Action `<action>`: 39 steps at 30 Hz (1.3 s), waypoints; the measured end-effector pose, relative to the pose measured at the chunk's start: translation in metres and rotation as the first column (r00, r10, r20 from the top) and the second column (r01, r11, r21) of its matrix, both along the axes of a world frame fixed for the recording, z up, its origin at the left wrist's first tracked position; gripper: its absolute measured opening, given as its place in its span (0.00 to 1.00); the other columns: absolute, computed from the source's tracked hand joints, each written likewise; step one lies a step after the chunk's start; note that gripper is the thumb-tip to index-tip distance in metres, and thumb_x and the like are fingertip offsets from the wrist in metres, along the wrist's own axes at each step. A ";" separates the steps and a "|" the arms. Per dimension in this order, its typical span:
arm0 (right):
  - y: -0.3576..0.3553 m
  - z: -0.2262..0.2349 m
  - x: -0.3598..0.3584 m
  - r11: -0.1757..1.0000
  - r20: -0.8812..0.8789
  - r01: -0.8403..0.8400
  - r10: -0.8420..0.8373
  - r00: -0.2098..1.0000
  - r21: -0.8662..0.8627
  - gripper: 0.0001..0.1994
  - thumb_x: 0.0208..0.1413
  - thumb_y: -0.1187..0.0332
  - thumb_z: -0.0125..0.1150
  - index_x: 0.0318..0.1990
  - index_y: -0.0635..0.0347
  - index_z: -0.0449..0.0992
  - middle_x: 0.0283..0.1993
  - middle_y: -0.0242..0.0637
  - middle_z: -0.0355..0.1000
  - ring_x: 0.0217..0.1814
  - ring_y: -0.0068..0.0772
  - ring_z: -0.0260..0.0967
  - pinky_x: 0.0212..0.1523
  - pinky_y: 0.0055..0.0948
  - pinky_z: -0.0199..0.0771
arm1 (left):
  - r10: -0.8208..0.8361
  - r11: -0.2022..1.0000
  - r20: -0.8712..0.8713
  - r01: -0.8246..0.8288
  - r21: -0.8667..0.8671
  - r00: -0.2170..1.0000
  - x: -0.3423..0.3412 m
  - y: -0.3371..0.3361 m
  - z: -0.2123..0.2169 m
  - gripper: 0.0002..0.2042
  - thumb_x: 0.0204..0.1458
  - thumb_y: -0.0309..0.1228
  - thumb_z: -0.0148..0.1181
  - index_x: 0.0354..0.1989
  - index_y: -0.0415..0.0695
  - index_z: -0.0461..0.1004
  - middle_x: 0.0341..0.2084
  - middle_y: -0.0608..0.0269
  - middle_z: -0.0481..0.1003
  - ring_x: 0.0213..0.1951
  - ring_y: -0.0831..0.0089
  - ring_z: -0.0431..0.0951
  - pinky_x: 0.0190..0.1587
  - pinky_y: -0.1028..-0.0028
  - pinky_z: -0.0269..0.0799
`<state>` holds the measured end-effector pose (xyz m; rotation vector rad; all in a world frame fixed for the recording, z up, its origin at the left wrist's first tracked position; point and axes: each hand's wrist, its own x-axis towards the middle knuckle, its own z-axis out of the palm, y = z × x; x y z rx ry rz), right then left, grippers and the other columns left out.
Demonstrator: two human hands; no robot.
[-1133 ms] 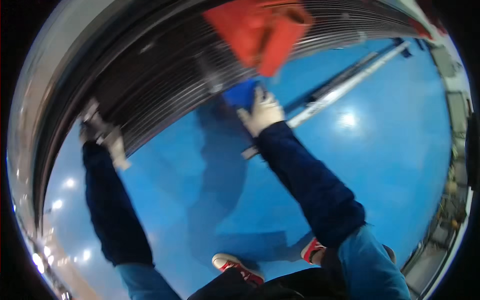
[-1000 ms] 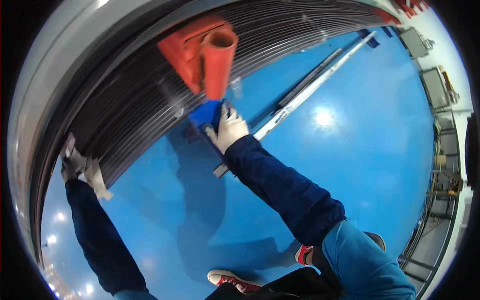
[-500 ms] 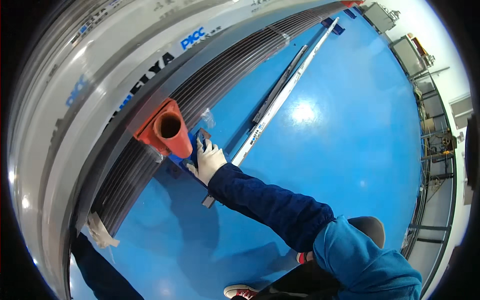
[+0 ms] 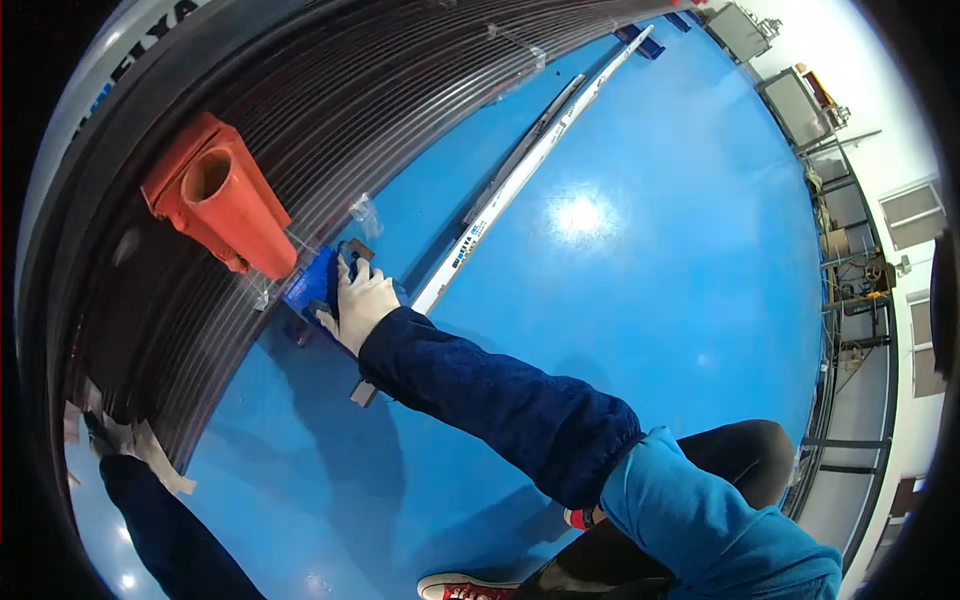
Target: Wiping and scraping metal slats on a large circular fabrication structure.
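Note:
My right hand (image 4: 360, 300), in a white glove, is closed over a blue block (image 4: 312, 285) at the foot of a huge dark ribbed coil (image 4: 330, 110). Just left of the block, an orange-red fixture with a hollow tube (image 4: 225, 205) juts out from the ribs. A flat grey bar end (image 4: 362, 392) lies on the blue floor under my wrist. My left hand (image 4: 100, 435) rests against the coil's lower edge at the far left, beside strips of beige tape (image 4: 160, 462). It is small and dark, so its fingers are unclear.
A long white and grey rail (image 4: 520, 180) lies on the glossy blue floor (image 4: 650, 300), running away to the upper right. A scrap of clear plastic (image 4: 365, 215) sticks to the coil. Metal racks (image 4: 850, 300) line the right wall. My red shoe (image 4: 460, 587) is at the bottom.
The view has swung, so the orange-red fixture has gone from the top to the left. My right hand has stayed on the blue block. My left hand has drifted toward the lower left edge.

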<state>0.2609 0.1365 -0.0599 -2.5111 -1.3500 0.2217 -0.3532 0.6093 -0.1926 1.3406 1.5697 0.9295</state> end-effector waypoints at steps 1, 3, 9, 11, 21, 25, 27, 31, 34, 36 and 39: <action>0.003 0.003 0.000 1.000 0.004 -0.013 0.013 1.000 0.008 0.37 0.49 0.52 0.52 0.58 0.75 0.55 0.49 0.63 0.59 0.40 0.53 0.63 0.42 0.43 0.65 | 0.019 1.000 0.043 -0.018 -0.009 0.999 -0.002 0.000 0.004 0.30 0.55 0.52 0.43 0.59 0.41 0.60 0.55 0.50 0.63 0.55 0.59 0.64 0.55 0.68 0.61; -0.004 -0.003 0.012 1.000 0.005 0.006 -0.006 1.000 -0.022 0.36 0.49 0.52 0.52 0.58 0.75 0.55 0.49 0.62 0.59 0.40 0.53 0.63 0.42 0.43 0.65 | 0.035 0.997 0.138 -0.025 -0.069 0.990 0.007 -0.027 -0.027 0.29 0.55 0.51 0.44 0.58 0.41 0.61 0.53 0.49 0.65 0.54 0.59 0.65 0.54 0.68 0.62; 0.008 0.018 -0.009 0.998 -0.074 -0.032 0.036 0.997 0.059 0.36 0.51 0.52 0.51 0.58 0.77 0.53 0.50 0.64 0.59 0.42 0.56 0.62 0.45 0.45 0.64 | 0.149 0.988 0.314 -0.128 -0.086 0.938 -0.020 -0.050 0.082 0.26 0.56 0.48 0.45 0.56 0.39 0.63 0.50 0.48 0.68 0.50 0.60 0.69 0.50 0.69 0.65; -0.009 -0.002 0.013 0.999 0.007 0.036 -0.036 0.999 0.004 0.36 0.50 0.53 0.52 0.57 0.77 0.54 0.50 0.63 0.59 0.42 0.57 0.63 0.44 0.45 0.65 | 0.156 0.975 0.420 -0.070 -0.211 0.894 0.047 -0.118 0.005 0.25 0.56 0.46 0.45 0.55 0.38 0.64 0.48 0.48 0.69 0.49 0.60 0.70 0.49 0.69 0.66; 0.002 -0.008 0.009 0.997 -0.020 0.018 -0.019 1.000 -0.068 0.37 0.49 0.53 0.53 0.58 0.76 0.53 0.50 0.60 0.62 0.41 0.56 0.68 0.42 0.42 0.70 | 0.139 0.985 0.089 -0.129 -0.114 0.986 0.050 -0.277 0.127 0.25 0.56 0.45 0.46 0.51 0.35 0.67 0.44 0.49 0.72 0.42 0.62 0.73 0.46 0.71 0.67; -0.002 -0.010 0.013 0.999 0.036 0.036 -0.035 0.999 -0.019 0.36 0.50 0.52 0.52 0.57 0.77 0.54 0.50 0.62 0.61 0.39 0.52 0.68 0.40 0.39 0.70 | 0.043 0.999 0.230 -0.036 -0.034 0.972 0.106 -0.330 0.162 0.22 0.57 0.41 0.44 0.49 0.34 0.68 0.42 0.48 0.72 0.40 0.60 0.73 0.43 0.69 0.69; 0.000 -0.006 0.008 0.999 -0.027 0.033 -0.033 0.999 -0.007 0.38 0.48 0.54 0.53 0.59 0.75 0.51 0.49 0.59 0.63 0.41 0.56 0.68 0.41 0.41 0.71 | -0.056 0.998 0.322 0.051 0.024 0.945 0.088 -0.332 0.167 0.20 0.58 0.39 0.42 0.48 0.34 0.68 0.40 0.48 0.72 0.39 0.59 0.73 0.42 0.68 0.70; -0.003 -0.011 0.007 0.999 -0.063 0.043 -0.043 0.997 0.004 0.38 0.48 0.52 0.52 0.58 0.77 0.52 0.47 0.61 0.62 0.38 0.56 0.68 0.40 0.43 0.70 | -0.344 0.939 0.379 0.326 0.111 0.859 0.144 -0.338 0.174 0.24 0.57 0.46 0.43 0.48 0.34 0.67 0.39 0.46 0.73 0.35 0.55 0.75 0.36 0.64 0.72; -0.001 -0.006 0.005 0.999 -0.133 0.019 -0.013 0.991 0.043 0.38 0.48 0.52 0.52 0.57 0.77 0.53 0.49 0.62 0.60 0.39 0.56 0.65 0.42 0.45 0.67 | -0.525 0.848 0.146 0.501 0.173 0.838 0.151 -0.338 0.200 0.26 0.52 0.47 0.47 0.49 0.35 0.66 0.41 0.45 0.71 0.36 0.51 0.73 0.36 0.62 0.71; -0.004 -0.005 0.009 0.997 -0.124 0.038 -0.029 0.992 0.072 0.37 0.48 0.53 0.52 0.57 0.77 0.53 0.48 0.61 0.60 0.40 0.55 0.64 0.43 0.46 0.65 | -0.581 0.769 -0.239 0.621 0.150 0.778 0.162 -0.328 0.196 0.27 0.45 0.42 0.53 0.51 0.37 0.65 0.47 0.44 0.66 0.43 0.48 0.69 0.42 0.59 0.68; 0.002 -0.003 0.003 0.994 -0.127 0.066 -0.055 0.990 0.086 0.36 0.48 0.53 0.52 0.57 0.76 0.55 0.48 0.60 0.60 0.39 0.54 0.63 0.42 0.47 0.63 | -0.446 0.688 -0.753 0.723 0.057 0.484 0.174 -0.318 0.201 0.33 0.34 0.33 0.62 0.54 0.39 0.64 0.56 0.42 0.59 0.53 0.43 0.62 0.51 0.56 0.63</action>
